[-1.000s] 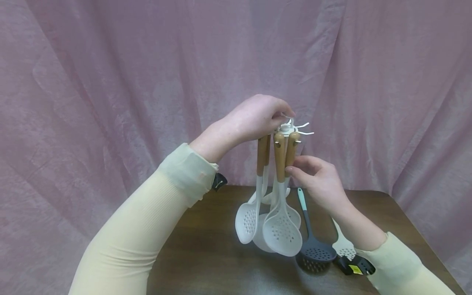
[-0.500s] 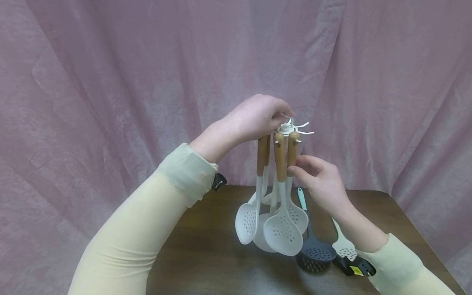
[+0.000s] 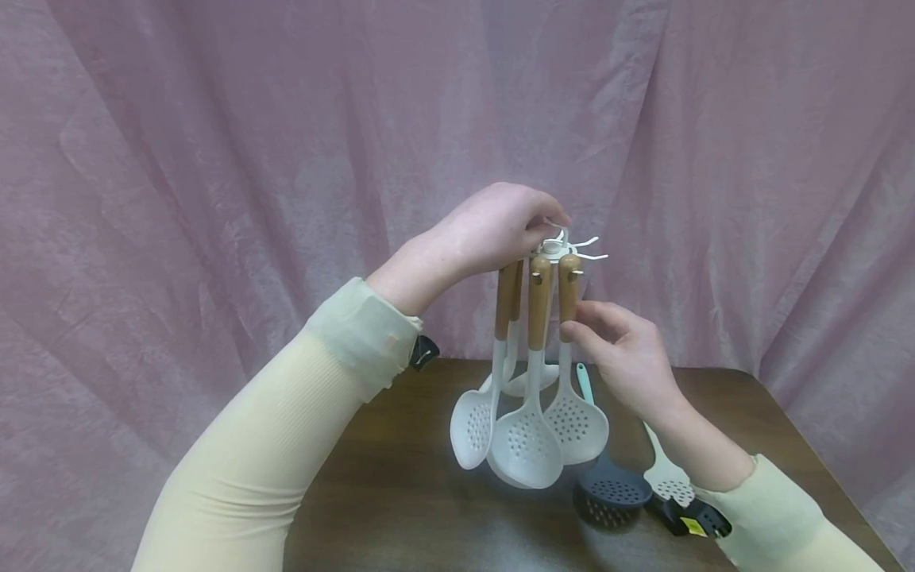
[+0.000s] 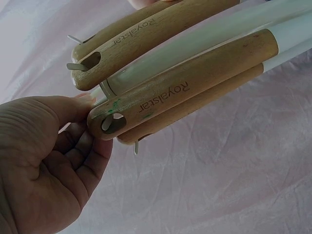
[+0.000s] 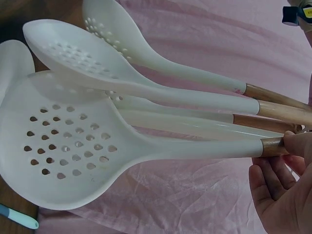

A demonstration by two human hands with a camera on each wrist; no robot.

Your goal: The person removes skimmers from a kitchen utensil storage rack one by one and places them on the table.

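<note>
Looking from the head view, the left hand (image 3: 500, 226) is curled over the top of a white hook rack (image 3: 565, 248), likely to keep it steady. White spoons with wooden handles hang from its hooks above the brown table (image 3: 400, 469). The right hand (image 3: 622, 353) pinches the handle of the right-most skimmer (image 3: 569, 381), so it does not swing. A dark skimmer (image 3: 608, 485) lies on the table behind that wrist.

From the left wrist view, the left hand (image 4: 44, 165) has its fingers bent and the thumb tip against the rack's top end. Each wooden handle (image 4: 185, 87) has a hole with a hook through it.

From the right wrist view, the right hand's fingers (image 5: 297, 144) wrap the wood end of the big holey skimmer (image 5: 63, 151).
</note>
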